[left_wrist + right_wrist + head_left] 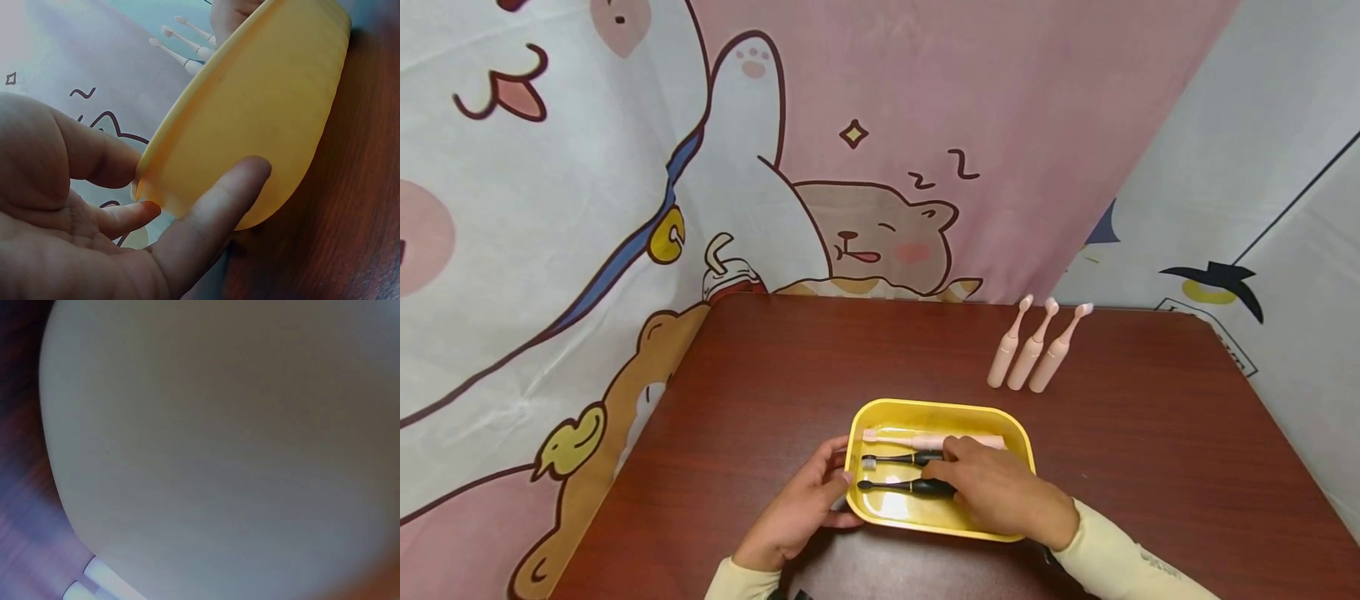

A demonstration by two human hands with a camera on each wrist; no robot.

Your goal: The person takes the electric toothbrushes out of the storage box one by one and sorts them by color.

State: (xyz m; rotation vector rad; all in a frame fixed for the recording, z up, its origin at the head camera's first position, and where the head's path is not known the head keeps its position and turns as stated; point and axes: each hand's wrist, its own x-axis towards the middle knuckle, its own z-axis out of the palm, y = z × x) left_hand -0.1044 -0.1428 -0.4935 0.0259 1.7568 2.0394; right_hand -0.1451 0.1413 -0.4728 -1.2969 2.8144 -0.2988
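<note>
A yellow tray (940, 524) sits on the table, with one pink electric toothbrush (895, 440) and two black ones inside. My left hand (801, 504) holds the tray's left end; in the left wrist view the thumb lies flat against the outer wall and a finger touches the rim. Reaching into the tray, my right hand (1000, 487) pinches the handle of the middle black toothbrush (891, 458). The nearer black toothbrush (898, 486) runs partly under that hand. In the right wrist view a blurred pale surface hides the hand.
Several things stand beyond the tray: three pink electric toothbrushes (1028, 354) upright in a row at the back right of the brown table (775, 367). Cartoon-printed cloth (880, 100) hangs behind and along both sides of the table.
</note>
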